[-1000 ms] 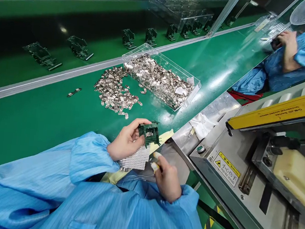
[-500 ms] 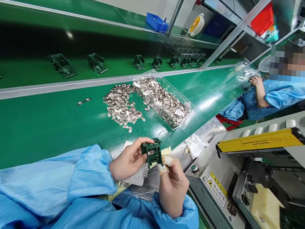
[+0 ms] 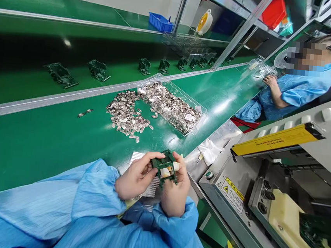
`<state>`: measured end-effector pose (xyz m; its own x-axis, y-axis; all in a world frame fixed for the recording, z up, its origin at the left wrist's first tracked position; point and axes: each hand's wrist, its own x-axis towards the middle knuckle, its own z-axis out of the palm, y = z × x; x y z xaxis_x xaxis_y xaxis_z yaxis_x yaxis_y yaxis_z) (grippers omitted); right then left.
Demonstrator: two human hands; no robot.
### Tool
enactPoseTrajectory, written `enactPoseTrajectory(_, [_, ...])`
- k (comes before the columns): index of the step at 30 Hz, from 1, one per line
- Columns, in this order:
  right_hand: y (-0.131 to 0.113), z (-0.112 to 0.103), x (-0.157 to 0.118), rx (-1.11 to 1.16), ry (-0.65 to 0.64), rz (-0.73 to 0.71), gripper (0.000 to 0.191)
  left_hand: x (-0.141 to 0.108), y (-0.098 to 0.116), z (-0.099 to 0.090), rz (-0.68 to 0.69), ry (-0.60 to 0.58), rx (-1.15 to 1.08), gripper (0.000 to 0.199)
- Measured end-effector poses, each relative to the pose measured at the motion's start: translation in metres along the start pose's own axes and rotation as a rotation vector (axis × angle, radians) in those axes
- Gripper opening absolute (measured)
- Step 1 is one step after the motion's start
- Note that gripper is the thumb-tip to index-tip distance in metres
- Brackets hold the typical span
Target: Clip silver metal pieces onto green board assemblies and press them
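Note:
Between both hands, low in the middle of the head view, is a small green circuit board assembly (image 3: 165,163) with an open, frame-like shape. My left hand (image 3: 137,176) pinches its left side between thumb and fingers. My right hand (image 3: 177,187) grips its right side; pale covers wrap some fingertips, and one shows through the opening in the assembly. Below the hands, partly hidden, lies a silvery ridged sheet (image 3: 151,189). Beyond them on the green table sits a loose pile of small metal parts (image 3: 128,114), beside a clear tray (image 3: 202,121) heaped with similar parts.
Several green board assemblies (image 3: 98,71) stand along the back ledge. A single small part (image 3: 85,112) lies left of the pile. At right is a machine with a yellow bar (image 3: 275,140) and a warning label (image 3: 233,195). A co-worker in blue (image 3: 297,88) sits at far right.
My right hand has moved left and closer, from the assembly's lower right edge to gripping its side with a fingertip inside the opening. The assembly has turned slightly. The whole view has shifted.

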<state>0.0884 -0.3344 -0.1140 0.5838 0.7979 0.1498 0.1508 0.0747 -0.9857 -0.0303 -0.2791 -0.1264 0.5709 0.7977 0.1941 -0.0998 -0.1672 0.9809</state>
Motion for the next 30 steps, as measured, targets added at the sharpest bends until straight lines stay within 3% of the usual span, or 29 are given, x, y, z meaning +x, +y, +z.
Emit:
enactPoseTrajectory(3, [-0.001, -0.007, 0.001, 0.225, -0.079, 0.103, 0.050, 0.000, 0.007, -0.002, -0.025, -0.040, -0.001, 0.031])
enactPoseTrajectory(6, [-0.013, -0.037, 0.000, 0.178, -0.232, 0.020, 0.059, 0.004, 0.028, -0.002, -0.083, -0.100, 0.036, 0.034])
enactPoseTrajectory(8, [-0.024, -0.069, -0.005, 0.065, -0.314, -0.093, 0.072, 0.013, 0.049, 0.004, -0.081, -0.240, 0.118, 0.034])
enactPoseTrajectory(10, [-0.035, -0.107, -0.016, -0.007, -0.305, -0.208, 0.077, 0.032, 0.072, 0.020, -0.036, -0.496, 0.171, 0.036])
enactPoseTrajectory(12, [-0.047, -0.149, -0.029, -0.066, -0.142, -0.286, 0.074, 0.060, 0.091, 0.048, 0.040, -0.805, 0.144, 0.044])
enactPoseTrajectory(14, [-0.060, -0.192, -0.040, -0.178, 0.189, -0.316, 0.071, 0.092, 0.105, 0.091, 0.166, -0.988, 0.114, 0.056])
enactPoseTrajectory(15, [-0.067, -0.214, -0.045, -0.241, 0.413, -0.335, 0.069, 0.105, 0.109, 0.118, 0.256, -0.999, 0.122, 0.061])
enactPoseTrajectory(17, [-0.076, -0.257, -0.051, -0.337, 0.887, -0.433, 0.058, 0.124, 0.115, 0.177, 0.440, -0.911, 0.200, 0.069])
enactPoseTrajectory(18, [-0.078, -0.277, -0.053, -0.355, 1.053, -0.486, 0.050, 0.129, 0.116, 0.206, 0.508, -0.886, 0.253, 0.076])
enactPoseTrajectory(19, [-0.079, -0.296, -0.054, -0.356, 1.141, -0.520, 0.046, 0.133, 0.118, 0.233, 0.546, -0.884, 0.309, 0.084])
enactPoseTrajectory(21, [-0.075, -0.327, -0.054, -0.324, 1.134, -0.525, 0.049, 0.136, 0.119, 0.275, 0.538, -0.904, 0.421, 0.092])
enactPoseTrajectory(24, [-0.066, -0.354, -0.045, -0.317, 0.973, -0.455, 0.058, 0.142, 0.120, 0.303, 0.372, -0.847, 0.439, 0.077])
enactPoseTrajectory(27, [-0.059, -0.361, -0.027, -0.355, 0.830, -0.382, 0.062, 0.150, 0.117, 0.299, 0.279, -0.780, 0.314, 0.054])
enactPoseTrajectory(30, [-0.056, -0.361, -0.006, -0.366, 0.685, -0.262, 0.068, 0.153, 0.113, 0.279, 0.332, -0.756, 0.277, 0.043])
